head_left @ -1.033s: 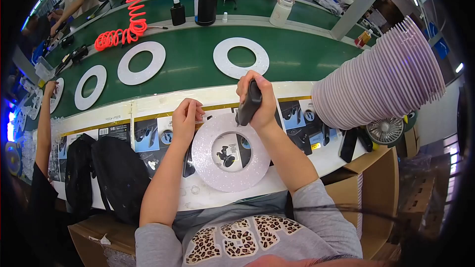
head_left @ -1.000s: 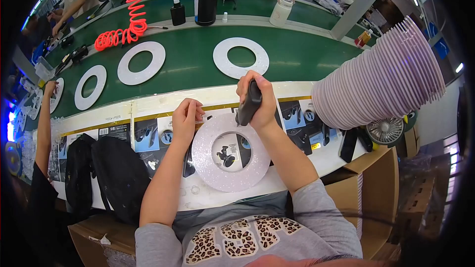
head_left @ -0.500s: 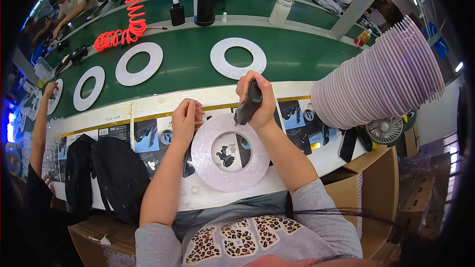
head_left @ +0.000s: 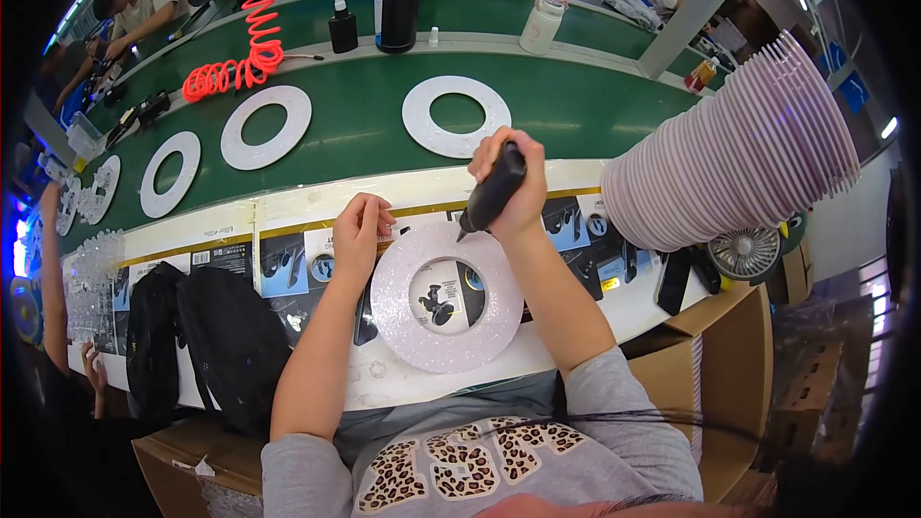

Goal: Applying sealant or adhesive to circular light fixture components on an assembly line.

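Black bottle (head_left: 495,185) — my right hand (head_left: 525,201) is clasping it, long axis slanting down-left, nozzle (head_left: 463,232) aiming at the white ring (head_left: 391,302) lying left and nearside on the bench (head_left: 379,390); my left hand (head_left: 361,230) is resting beside the ring — whether pinching, I can't tell.

Black tapered bottle (head_left: 496,187) has been tilted further by the bare right hand (head_left: 524,194). Flat white speckled rings (head_left: 416,117) have been carried slightly leftward on the green surface (head_left: 365,120).

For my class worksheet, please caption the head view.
Right hand holding a black nozzle-tipped bottle over a flat, glittery white ring.
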### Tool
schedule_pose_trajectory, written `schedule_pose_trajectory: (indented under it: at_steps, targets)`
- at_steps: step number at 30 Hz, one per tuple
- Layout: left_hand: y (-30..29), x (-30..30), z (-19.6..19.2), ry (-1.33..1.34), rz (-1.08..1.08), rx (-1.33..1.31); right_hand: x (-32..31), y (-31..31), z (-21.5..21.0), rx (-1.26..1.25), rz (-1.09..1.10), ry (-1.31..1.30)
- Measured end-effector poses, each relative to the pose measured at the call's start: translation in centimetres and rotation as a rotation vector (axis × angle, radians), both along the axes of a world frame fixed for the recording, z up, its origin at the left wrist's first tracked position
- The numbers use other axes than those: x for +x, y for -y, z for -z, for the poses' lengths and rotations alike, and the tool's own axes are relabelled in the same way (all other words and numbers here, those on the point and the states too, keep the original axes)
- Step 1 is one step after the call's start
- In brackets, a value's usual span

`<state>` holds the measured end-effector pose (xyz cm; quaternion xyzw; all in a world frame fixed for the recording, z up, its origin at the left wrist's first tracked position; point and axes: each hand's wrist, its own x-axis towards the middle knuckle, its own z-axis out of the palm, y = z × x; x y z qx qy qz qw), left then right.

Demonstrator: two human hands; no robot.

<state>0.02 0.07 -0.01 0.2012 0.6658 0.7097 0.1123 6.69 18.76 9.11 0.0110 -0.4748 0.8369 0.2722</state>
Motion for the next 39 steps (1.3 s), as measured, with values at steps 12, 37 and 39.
schedule_pose_trajectory:
  at_steps: [12,37,39]
  targets:
    - [0.0,-0.2,0.4,0.004,-0.013,0.031,-0.6,-5.3,-0.1,-0.442,-0.044,0.166]
    - [0.2,-0.4,0.7,0.019,-0.006,0.040,3.2,-1.4,0.3,-0.156,0.221,0.356]
    - [0.1,-0.3,0.4,0.022,-0.003,0.041,4.0,-0.8,0.6,-0.118,0.194,0.367]
